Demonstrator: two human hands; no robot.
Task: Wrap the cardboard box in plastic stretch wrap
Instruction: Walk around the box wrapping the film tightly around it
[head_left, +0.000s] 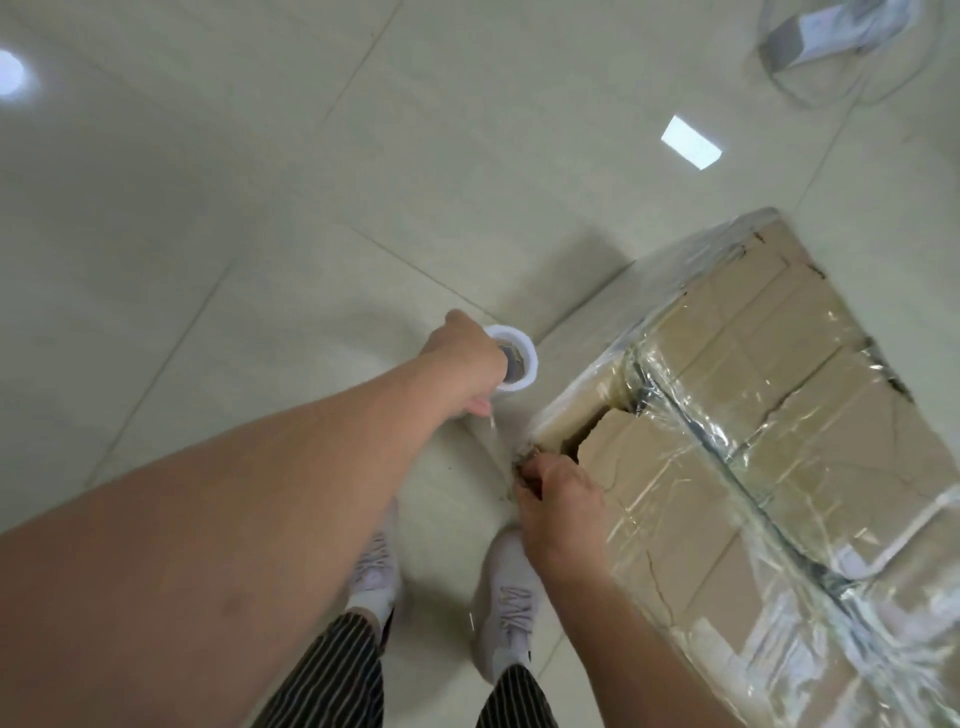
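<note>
- The left hand grips the roll of stretch wrap, fingers curled round it, above the floor.
- The film runs taut from the roll to the near corner of the cardboard box.
- The right hand pinches the film at that corner, fingers curled.
- The cardboard box stands on the floor, just right of the feet, partly covered in film.
- The marking on the white shoes is too blurred to read.

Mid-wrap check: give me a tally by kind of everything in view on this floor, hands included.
Cardboard box: 1
Stretch wrap roll: 1
Hands: 2, left hand and right hand
White shoes: 2
Film-covered grey bundle, far corner: 1
Total: 7
</note>
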